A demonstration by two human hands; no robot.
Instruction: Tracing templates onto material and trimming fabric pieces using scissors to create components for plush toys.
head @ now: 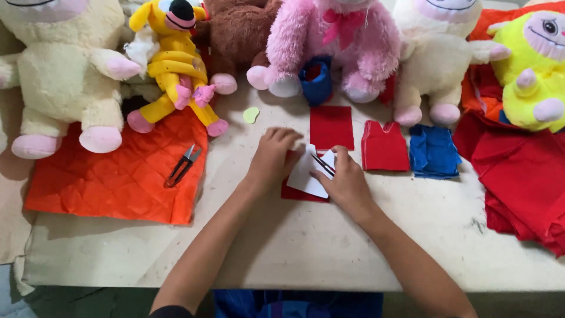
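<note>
My left hand (272,157) presses down on a white paper template (307,174) that lies on a red piece of fabric (297,193) near the middle of the table. My right hand (346,181) rests on the template's right side and holds a thin dark pen (323,164) against it. A red fabric rectangle (331,126) lies just beyond my hands. To its right sit a red vest-shaped cutout (384,146) and a stack of blue fabric pieces (434,151).
Several plush toys line the far edge: cream (59,70), yellow (173,62), brown (238,32), pink (332,41), cream (435,53), bright yellow (532,70). Small snips (183,165) lie on orange quilted fabric (118,176). Red cloth (524,176) is piled at right. A pale green scrap (251,115) lies nearby.
</note>
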